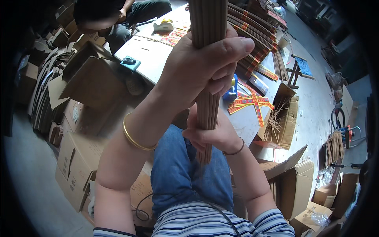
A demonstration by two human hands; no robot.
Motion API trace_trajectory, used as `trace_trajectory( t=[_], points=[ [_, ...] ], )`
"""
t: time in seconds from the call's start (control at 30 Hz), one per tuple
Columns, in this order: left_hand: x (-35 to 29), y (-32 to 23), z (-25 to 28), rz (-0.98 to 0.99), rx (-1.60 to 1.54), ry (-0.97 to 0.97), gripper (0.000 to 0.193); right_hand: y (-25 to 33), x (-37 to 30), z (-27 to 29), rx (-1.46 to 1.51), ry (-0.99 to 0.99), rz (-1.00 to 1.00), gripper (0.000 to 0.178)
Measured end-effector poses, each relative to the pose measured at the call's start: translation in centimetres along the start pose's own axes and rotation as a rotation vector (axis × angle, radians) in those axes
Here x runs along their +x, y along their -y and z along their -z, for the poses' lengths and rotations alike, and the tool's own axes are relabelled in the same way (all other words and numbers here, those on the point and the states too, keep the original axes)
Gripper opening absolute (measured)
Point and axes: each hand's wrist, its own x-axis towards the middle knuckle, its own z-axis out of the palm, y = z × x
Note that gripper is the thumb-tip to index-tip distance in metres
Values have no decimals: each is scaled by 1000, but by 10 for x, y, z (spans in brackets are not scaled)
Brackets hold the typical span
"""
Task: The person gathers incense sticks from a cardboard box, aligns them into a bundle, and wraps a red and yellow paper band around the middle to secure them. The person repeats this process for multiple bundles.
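A thick bundle of long brown incense sticks (208,108) stands nearly upright in front of me, its top cut off by the upper edge of the picture. My left hand (205,65), with a gold bangle at the wrist, is wrapped round the upper part, thumb laid across. Lower down, my right hand (213,132) closes round the same bundle near its bottom end. The stick ends hang just above my lap. On the table behind lie crossed red-and-yellow paper strips (256,103) and a blue object (231,90), partly hidden by my left hand.
Banded stick bundles (252,25) lie on the white table (138,49), with a tape dispenser (164,26) at the far side. An open carton (293,118) with loose sticks stands at right; more cartons (81,158) surround me. Another person (100,23) sits at far left.
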Motion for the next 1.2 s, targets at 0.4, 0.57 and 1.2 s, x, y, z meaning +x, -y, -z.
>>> trace_trajectory(
  t=[0.4,0.57,1.2],
  points=[
    [20,73,27,-350,511,-298,13,-54,71,83,-725,-521,575,26],
    [29,64,36,-254,437,-258,19,-15,65,75,-309,-165,278,12],
    [-177,97,-89,225,1178,-275,42,2,-84,-56,193,-592,591,23]
  ],
)
